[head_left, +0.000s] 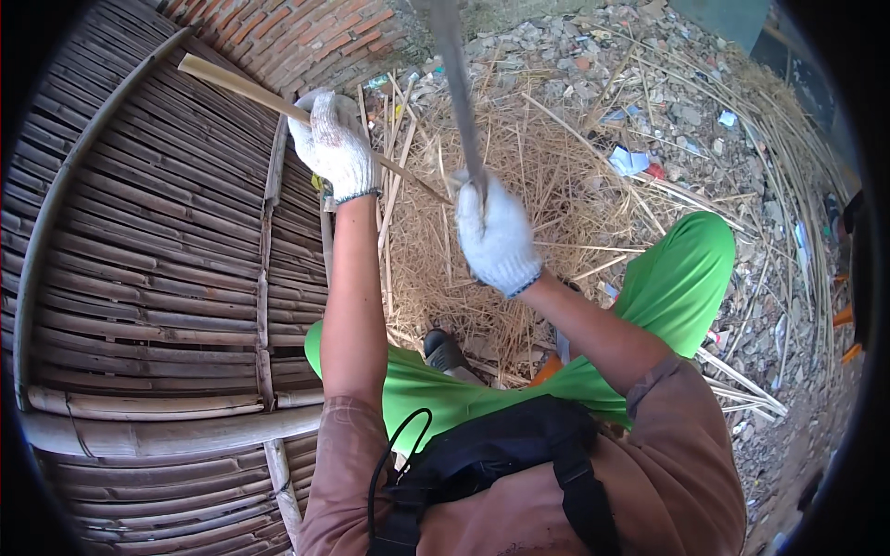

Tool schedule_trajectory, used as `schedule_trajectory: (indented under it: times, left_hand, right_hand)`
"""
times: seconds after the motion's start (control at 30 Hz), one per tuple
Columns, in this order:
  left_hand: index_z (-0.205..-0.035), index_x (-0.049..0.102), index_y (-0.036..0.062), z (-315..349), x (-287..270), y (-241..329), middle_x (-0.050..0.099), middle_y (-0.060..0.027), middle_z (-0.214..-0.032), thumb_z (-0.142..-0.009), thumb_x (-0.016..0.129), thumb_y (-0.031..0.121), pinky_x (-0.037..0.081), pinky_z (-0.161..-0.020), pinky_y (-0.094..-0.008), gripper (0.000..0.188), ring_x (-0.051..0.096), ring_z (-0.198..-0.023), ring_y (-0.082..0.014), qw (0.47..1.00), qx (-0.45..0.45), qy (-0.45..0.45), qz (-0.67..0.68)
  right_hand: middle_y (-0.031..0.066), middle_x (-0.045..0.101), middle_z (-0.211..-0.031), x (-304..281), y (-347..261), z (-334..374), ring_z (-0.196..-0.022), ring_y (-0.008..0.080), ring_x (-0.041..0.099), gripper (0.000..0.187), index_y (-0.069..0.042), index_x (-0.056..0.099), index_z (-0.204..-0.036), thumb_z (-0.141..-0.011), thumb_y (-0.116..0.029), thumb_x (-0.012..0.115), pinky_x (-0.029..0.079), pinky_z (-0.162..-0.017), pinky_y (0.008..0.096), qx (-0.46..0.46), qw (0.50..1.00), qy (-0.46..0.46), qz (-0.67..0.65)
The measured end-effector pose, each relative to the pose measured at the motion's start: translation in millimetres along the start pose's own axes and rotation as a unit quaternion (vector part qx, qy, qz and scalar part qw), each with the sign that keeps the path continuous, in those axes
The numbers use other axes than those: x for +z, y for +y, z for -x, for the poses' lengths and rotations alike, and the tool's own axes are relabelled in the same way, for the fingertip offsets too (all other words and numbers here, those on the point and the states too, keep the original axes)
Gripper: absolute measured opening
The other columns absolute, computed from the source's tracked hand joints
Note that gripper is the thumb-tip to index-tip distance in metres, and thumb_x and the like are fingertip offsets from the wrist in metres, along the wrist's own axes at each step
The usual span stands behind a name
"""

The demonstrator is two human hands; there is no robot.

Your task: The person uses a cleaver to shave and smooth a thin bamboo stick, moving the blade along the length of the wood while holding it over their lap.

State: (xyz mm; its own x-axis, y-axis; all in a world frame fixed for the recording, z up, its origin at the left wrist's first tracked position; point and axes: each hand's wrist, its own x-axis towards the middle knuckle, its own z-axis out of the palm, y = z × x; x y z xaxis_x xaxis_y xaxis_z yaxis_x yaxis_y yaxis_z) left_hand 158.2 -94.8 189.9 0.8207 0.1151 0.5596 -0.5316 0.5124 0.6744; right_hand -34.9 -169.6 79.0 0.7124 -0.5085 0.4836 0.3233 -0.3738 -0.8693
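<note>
My left hand (336, 148), in a white knit glove, is closed around a split bamboo strip (232, 83). The strip slants from the upper left down toward my right hand, its wider pale end at the far left. In my right hand (496, 236), also gloved in white, is a long grey-bladed knife (452, 83), held upright and smeared by motion. Its handle is mostly hidden in my fist. The strip's thin lower end lies close beside the right glove; whether they touch I cannot tell.
A slatted bamboo platform (167, 287) takes up the left side. Straw-like shavings (436, 269) cover the ground ahead, with rubble (686, 111) and litter beyond. A brick wall (287, 42) stands at the back. Long thin strips (788, 167) lie at the right.
</note>
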Motion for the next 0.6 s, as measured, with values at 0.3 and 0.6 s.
schedule_trajectory:
  times: [0.3,0.6]
  left_hand:
    - [-0.102,0.062,0.0071,10.1,-12.4,19.9,0.043,0.0045,-0.063,-0.095,0.071,0.005,0.028,-0.039,-0.0244,0.012,0.035,-0.045,-0.0050,0.999,0.004,0.036,0.000]
    - [-0.100,0.059,0.0087,10.8,-35.6,26.9,0.038,0.0035,-0.061,-0.095,0.066,0.007,0.027,-0.043,-0.0270,0.008,0.034,-0.048,-0.0078,0.991,0.022,0.118,-0.054]
  right_hand:
    - [0.0288,0.074,-0.087,0.6,213.1,101.5,-0.084,0.0466,0.073,0.041,0.004,0.074,-0.102,-0.102,-0.033,0.057,0.059,-0.080,0.0554,0.249,0.899,-0.293,0.209]
    - [0.0272,0.071,-0.085,39.5,3.7,15.4,-0.078,0.0464,0.071,0.034,0.003,0.056,-0.117,-0.110,-0.028,0.045,0.056,-0.073,0.0592,0.168,0.920,-0.329,0.130]
